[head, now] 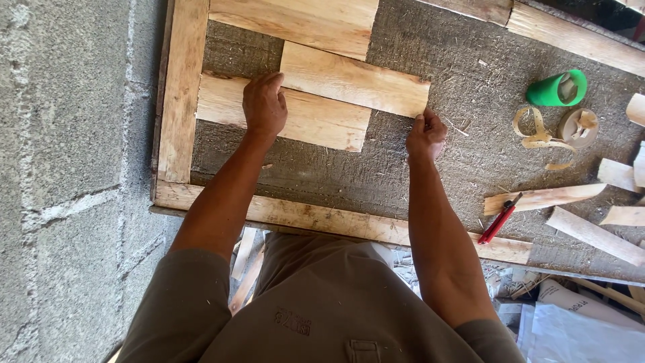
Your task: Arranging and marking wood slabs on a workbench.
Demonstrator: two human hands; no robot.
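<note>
Head: left hand (264, 104) flat on plank (302, 117)

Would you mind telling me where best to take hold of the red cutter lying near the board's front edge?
Grip the red cutter around the middle of its handle, coming from above with the right hand. It lies flat and slanted, its blade tip resting by a wood strip, so the lower red end is the freest part and keeps fingers off the blade.
</note>
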